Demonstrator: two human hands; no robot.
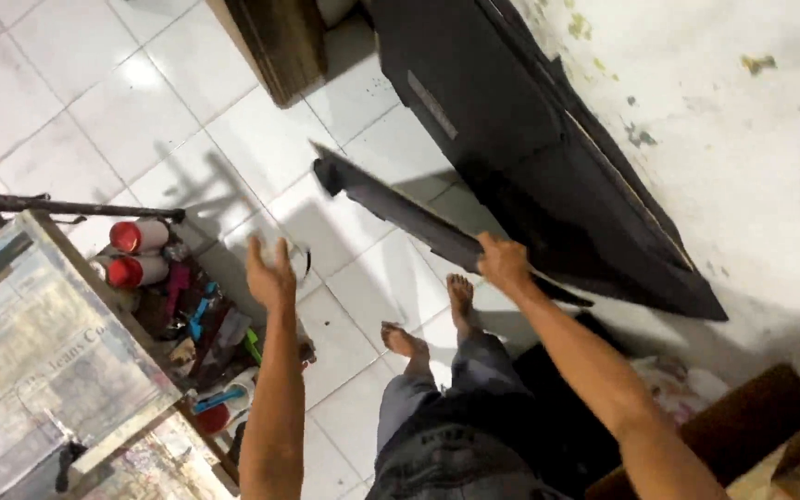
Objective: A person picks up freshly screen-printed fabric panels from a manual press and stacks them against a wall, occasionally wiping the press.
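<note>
The large dark panel (548,157) is cut off by the top edge. Both forearms are cropped at the bottom edge. The clutter beside the table (57,343) is blurred.

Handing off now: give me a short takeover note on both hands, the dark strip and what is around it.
Right hand: closed on a long dark strip, lifted above the white tile floor.
Left hand: open, holding nothing, raised above the tiles.
Large black panel leans against the stained wall, just beyond the strip.
Red-capped spray cans and tools lie by the table on the left.
Done: strip is in hand. Left: it has not been set down or fitted anywhere.
</note>
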